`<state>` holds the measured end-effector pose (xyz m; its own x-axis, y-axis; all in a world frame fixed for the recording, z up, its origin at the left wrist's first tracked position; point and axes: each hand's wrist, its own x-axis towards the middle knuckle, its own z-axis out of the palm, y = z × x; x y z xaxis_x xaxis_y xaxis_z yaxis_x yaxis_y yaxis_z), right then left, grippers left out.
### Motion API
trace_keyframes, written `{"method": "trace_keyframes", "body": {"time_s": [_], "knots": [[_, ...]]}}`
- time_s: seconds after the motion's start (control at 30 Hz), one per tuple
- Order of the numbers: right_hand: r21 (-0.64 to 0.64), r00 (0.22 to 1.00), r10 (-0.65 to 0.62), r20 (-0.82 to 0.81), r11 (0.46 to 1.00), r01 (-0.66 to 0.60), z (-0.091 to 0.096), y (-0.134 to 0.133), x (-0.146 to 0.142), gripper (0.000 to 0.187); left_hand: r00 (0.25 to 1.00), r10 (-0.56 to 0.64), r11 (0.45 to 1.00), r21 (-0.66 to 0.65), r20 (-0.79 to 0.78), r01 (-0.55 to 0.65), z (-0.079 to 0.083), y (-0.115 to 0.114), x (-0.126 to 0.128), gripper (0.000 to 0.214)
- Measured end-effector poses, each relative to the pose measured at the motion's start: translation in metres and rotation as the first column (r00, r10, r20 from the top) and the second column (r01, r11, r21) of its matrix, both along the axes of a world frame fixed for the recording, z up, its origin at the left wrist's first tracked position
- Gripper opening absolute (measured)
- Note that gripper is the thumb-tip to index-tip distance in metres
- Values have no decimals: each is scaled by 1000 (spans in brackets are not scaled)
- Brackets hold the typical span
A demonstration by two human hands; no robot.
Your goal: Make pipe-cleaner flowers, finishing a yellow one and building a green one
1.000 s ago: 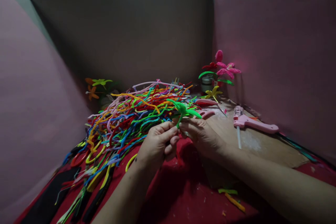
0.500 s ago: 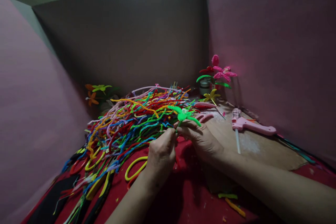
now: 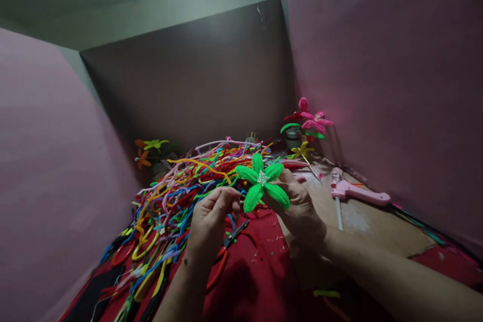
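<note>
A green pipe-cleaner flower (image 3: pixel 277 193) with five petals and a white beaded centre faces me. My right hand (image 3: pixel 302 211) is closed around it from behind, and its stem is hidden. Just left of the petals is my left hand (image 3: pixel 215 216), its fingers curled together; whatever they pinch, if anything, cannot be made out. Below and between the hands, red-handled scissors (image 3: pixel 236 234) lie on the red cloth (image 3: pixel 260 282). Behind both hands spreads a large heap of coloured pipe cleaners (image 3: pixel 199 171).
A pink glue gun (image 3: pixel 356 192) with a glue stick rests on a brown board (image 3: pixel 377 226) at the right. Finished pink flowers (image 3: pixel 317 121) and a yellow flower (image 3: pixel 302 151) stand at the back right, orange flowers (image 3: pixel 142 158) at the back left. Walls close in on the sides.
The green flower has turned from a side view to face me. My left hand has moved left, away from it. The camera has tilted up, and the scissors have come into view.
</note>
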<state>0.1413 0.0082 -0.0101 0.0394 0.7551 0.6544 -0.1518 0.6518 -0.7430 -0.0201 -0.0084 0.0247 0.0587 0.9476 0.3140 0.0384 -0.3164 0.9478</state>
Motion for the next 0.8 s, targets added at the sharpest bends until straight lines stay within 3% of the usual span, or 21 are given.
{"method": "trace_keyframes", "body": {"time_s": [0.1, 0.23, 0.43, 0.8], "knots": [[112, 994, -89, 61, 990, 82, -5, 4, 1, 7, 991, -129, 990, -47, 38, 130, 6, -11, 4, 35], [186, 980, -163, 110, 972, 141, -6, 5, 2, 8, 983, -184, 975, -132, -15, 180, 16, -24, 15, 27], [220, 974, -182, 133, 964, 150, -2, 0, 5, 8, 979, -193, 954, -220, 70, 204, 10, -29, 31, 14], [308, 957, -240, 162, 934, 182, 1, -6, 7, 12, 982, -180, 969, -184, -62, 166, 15, -42, 39, 21]]}}
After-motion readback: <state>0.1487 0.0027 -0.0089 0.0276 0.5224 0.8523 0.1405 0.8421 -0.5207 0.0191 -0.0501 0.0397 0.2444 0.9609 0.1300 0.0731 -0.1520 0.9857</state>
